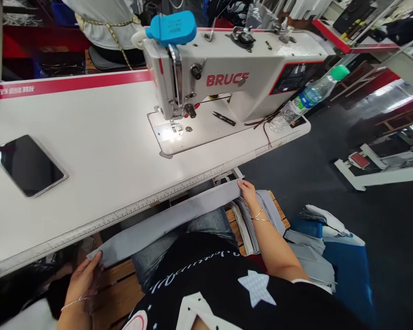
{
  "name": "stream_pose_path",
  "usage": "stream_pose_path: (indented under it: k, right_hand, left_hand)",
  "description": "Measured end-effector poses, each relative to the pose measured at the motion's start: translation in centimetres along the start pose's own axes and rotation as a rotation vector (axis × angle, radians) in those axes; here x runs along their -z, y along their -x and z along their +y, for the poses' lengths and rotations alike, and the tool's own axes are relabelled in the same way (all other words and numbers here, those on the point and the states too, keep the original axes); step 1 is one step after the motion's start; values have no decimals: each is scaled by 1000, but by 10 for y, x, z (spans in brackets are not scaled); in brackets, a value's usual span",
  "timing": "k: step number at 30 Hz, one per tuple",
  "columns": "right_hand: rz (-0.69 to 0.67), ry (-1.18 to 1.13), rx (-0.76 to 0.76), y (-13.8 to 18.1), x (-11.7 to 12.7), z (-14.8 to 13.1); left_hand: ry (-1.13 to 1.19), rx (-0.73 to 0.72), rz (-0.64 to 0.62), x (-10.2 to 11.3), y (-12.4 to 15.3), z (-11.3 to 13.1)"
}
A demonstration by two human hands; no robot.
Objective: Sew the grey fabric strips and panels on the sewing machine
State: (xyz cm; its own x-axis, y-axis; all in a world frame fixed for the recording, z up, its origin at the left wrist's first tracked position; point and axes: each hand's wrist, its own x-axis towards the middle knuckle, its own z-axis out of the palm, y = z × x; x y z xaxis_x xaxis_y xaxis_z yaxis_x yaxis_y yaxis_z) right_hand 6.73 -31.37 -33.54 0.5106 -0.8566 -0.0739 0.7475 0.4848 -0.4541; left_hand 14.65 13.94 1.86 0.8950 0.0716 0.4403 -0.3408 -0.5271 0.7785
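A long strip of light grey fabric point(172, 223) is stretched across my lap, just below the front edge of the sewing table. My left hand point(84, 277) pinches its left end between thumb and fingers. At the other end, my right hand point(248, 192) grips the strip near its corner, beside a stack of folded grey and white fabric point(246, 224) on the wooden bench. Beyond the table edge stands a white sewing machine point(223, 64), its lamp shining on the needle plate point(172, 130).
A smartphone point(29, 165) lies at the table's left. Thread snips point(224, 118) rest on the machine bed, and a plastic bottle point(306, 101) leans at the right end. A ruler tape point(147, 200) runs along the front edge. A blue bin with fabric point(346, 261) stands right. Another person point(106, 23) is behind the table.
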Motion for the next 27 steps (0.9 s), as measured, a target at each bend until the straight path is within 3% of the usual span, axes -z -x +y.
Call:
stream_pose_path:
  k: [3, 8, 17, 27]
  right_hand:
    - [30, 10, 12, -2, 0, 6]
    - [90, 44, 44, -6, -2, 11]
    - [150, 137, 133, -6, 0, 14]
    - [220, 151, 205, -17, 9, 30]
  left_hand:
    - [152, 44, 32, -3, 3, -1]
    - [219, -4, 86, -1, 7, 0]
    - [285, -15, -26, -9, 10, 6]
    - [352, -95, 34, -12, 9, 11]
